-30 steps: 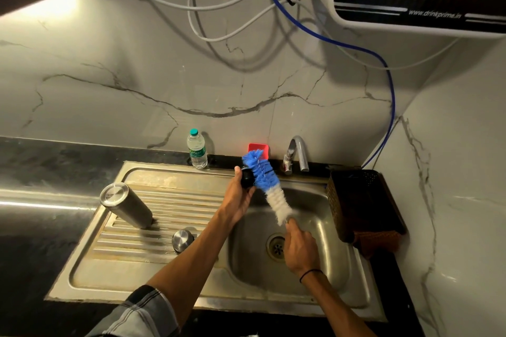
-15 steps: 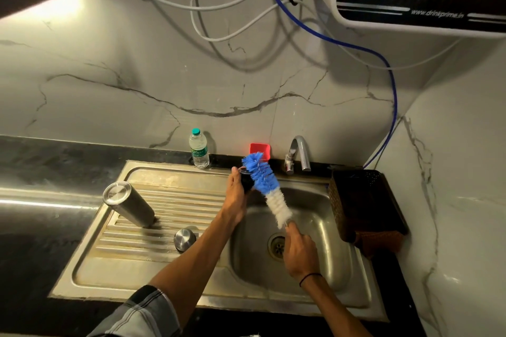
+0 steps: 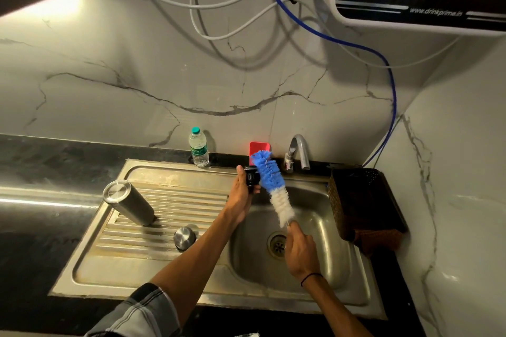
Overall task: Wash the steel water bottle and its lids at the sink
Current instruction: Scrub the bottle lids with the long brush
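Observation:
My left hand (image 3: 241,195) grips a small black lid (image 3: 252,178) above the back edge of the sink basin (image 3: 323,249). My right hand (image 3: 299,250) holds the handle of a blue and white bottle brush (image 3: 272,187), whose blue bristles lie against the lid. The steel bottle (image 3: 128,202) stands upside down on the drainboard (image 3: 164,227) at the left. A round steel lid (image 3: 184,237) sits on the drainboard near my left forearm.
A tap (image 3: 298,152) stands behind the basin with a red holder (image 3: 257,146) beside it. A small plastic water bottle (image 3: 198,148) stands at the back. A dark basket (image 3: 361,202) sits right of the sink. Cables hang on the marble wall.
The brush has slid a little along the black lid between the frames. Both hands stay over the basin, and the steel bottle and steel lid have not moved.

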